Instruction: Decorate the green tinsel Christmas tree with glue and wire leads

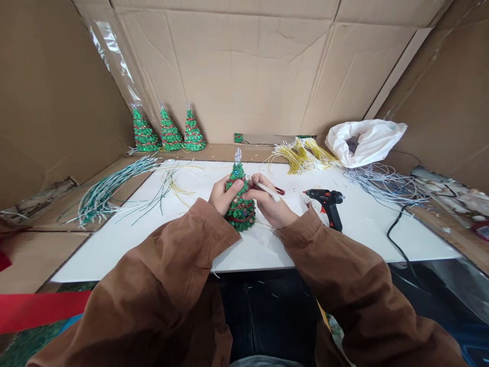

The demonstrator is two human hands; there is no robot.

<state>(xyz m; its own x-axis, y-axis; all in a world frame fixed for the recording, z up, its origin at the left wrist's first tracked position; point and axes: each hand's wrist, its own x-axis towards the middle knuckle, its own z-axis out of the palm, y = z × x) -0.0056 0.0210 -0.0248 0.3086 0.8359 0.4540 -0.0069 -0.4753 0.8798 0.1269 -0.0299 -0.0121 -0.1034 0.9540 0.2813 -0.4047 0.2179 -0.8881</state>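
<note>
A small green beaded Christmas tree [240, 216] with red garland and a clear top stands upright over the white board, in front of me. My left hand [225, 194] is closed around its left side, with the thumb across the front. My right hand [273, 204] is at the tree's right side, fingers pinched near the beads. A slim white stick [269, 191] lies in that hand, pointing down to the right; its exact kind is unclear. Just behind the right hand, a small red tool [280, 190] is partly hidden. To the right lies a black and orange glue gun [328, 204].
Three finished-looking beaded trees [170, 131] stand at the back left. Green and white wires [101, 191] lie at left, yellow wire bundles [300, 155] at the back. A white plastic bag [367, 140] sits beside silvery wires [385, 183]. Cardboard walls [225, 66] enclose the white board [153, 250].
</note>
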